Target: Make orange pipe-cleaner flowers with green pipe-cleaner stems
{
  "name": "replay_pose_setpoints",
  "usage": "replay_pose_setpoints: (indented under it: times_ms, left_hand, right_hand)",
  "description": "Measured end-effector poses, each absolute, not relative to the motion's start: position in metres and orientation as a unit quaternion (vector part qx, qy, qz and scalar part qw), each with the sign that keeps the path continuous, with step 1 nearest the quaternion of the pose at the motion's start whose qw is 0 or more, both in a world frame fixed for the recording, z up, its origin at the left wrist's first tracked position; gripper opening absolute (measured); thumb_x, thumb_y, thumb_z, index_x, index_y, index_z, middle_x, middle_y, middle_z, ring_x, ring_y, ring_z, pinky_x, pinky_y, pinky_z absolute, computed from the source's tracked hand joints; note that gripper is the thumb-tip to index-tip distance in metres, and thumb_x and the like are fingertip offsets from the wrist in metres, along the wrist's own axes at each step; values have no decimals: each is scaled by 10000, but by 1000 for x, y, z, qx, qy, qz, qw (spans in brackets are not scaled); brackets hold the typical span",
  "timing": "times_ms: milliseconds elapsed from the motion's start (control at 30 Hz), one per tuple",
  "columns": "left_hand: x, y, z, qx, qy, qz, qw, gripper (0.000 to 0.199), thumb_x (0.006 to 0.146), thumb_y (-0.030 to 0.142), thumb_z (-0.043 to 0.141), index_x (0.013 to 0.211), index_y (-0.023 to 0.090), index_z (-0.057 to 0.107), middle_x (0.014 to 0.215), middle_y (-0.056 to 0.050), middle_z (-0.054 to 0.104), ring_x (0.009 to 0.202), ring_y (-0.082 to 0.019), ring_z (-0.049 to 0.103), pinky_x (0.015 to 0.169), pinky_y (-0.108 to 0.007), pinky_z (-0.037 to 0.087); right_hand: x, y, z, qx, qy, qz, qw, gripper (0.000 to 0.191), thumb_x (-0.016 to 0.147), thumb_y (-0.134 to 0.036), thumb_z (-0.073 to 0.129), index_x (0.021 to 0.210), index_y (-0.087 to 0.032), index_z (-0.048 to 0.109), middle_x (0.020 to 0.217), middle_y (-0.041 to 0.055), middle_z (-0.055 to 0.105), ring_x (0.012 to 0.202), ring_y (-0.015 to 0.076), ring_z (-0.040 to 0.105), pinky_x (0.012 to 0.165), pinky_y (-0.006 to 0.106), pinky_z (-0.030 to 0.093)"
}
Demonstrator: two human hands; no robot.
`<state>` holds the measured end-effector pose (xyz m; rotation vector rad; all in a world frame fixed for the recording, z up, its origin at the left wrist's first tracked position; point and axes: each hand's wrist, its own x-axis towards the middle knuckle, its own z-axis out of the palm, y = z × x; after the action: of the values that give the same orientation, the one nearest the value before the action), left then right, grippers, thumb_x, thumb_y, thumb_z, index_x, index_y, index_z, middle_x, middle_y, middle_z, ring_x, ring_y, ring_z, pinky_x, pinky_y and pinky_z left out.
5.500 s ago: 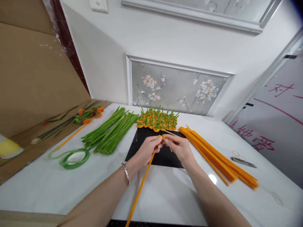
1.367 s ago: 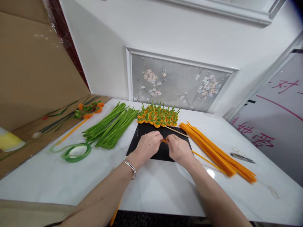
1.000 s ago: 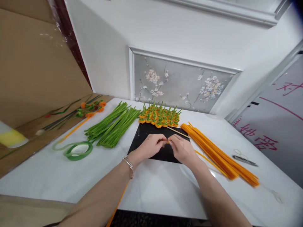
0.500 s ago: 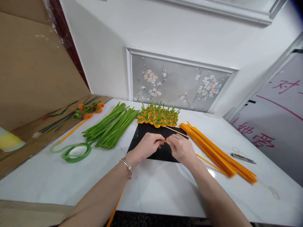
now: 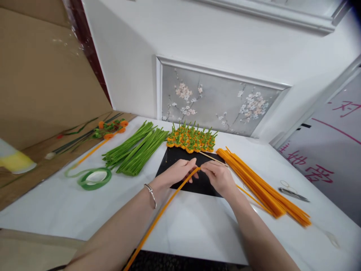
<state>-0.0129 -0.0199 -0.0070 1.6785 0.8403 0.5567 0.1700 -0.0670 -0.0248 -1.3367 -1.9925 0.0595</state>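
My right hand (image 5: 219, 176) pinches the upper end of a long orange pipe cleaner (image 5: 161, 212) between thumb and fingertips. The stem slants down to the left, past the table's front edge. Beside that end is my left hand (image 5: 178, 171), thumb raised and fingers apart, with the stem running across its fingers without a firm grip. Both hands are over a black mat (image 5: 201, 187). Just behind it stand rows of small orange pipe-cleaner flowers (image 5: 191, 140) with green tips upward. A thin wooden stick (image 5: 211, 157) lies near my right hand.
Green pipe cleaners (image 5: 142, 154) lie left of the mat, orange pipe cleaners (image 5: 251, 184) right of it. Green tape (image 5: 104, 183) rests at left, tweezers (image 5: 293, 194) at far right. Finished-looking orange flowers (image 5: 113, 128) lie on cardboard. A wall panel (image 5: 220, 99) rises behind.
My left hand has loosened from its pinch, and its fingers have parted. The orange stem has swung up into view between my forearms. My right hand keeps its pinch; the view has shifted slightly.
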Motion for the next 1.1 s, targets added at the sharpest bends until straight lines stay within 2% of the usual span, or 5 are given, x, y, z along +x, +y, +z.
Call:
replay_pose_setpoints:
  times_ms: [333, 667, 767, 933, 1100]
  left_hand:
    - [-14, -21, -10, 650, 315, 237, 650, 301, 736, 410, 686, 702, 114, 643, 639, -11, 608, 547, -77, 494, 511, -195, 365]
    - [-8, -29, -11, 881, 371, 283, 83, 207, 858, 145, 514, 790, 179, 707, 785, -48, 672, 756, -176, 606, 648, -261, 400]
    - [-8, -32, -12, 894, 370, 250, 32, 219, 881, 138, 489, 815, 174, 696, 813, -64, 669, 735, -183, 615, 615, -268, 398]
    - [-10, -30, -11, 882, 390, 259, 53, 200, 869, 141, 515, 832, 173, 709, 806, -60, 691, 744, -187, 633, 647, -267, 423]
    - [-9, -28, -7, 871, 369, 274, 175, 147, 844, 230, 584, 860, 171, 717, 771, -33, 700, 700, -158, 620, 629, -244, 427]
  right_hand:
    - [170, -68, -21, -480, -808, -57, 337, 191, 948, -215, 464, 895, -208, 647, 878, 19, 692, 859, 143, 630, 786, 284, 373]
    - [166, -74, -16, -546, -795, -41, 262, 212, 863, -122, 456, 703, -199, 571, 708, 12, 622, 711, 153, 577, 668, 262, 366]
    - [166, -74, -18, -545, -795, -23, 265, 230, 881, -113, 440, 716, -205, 572, 713, -3, 631, 690, 137, 596, 628, 237, 384]
    - [160, -71, -23, -523, -800, -40, 290, 128, 921, -221, 483, 970, -202, 600, 924, 39, 682, 811, 164, 631, 715, 259, 428]
    - [161, -70, -23, -508, -804, -104, 289, 200, 944, -185, 438, 925, -201, 637, 858, 46, 691, 777, 170, 619, 733, 285, 397]
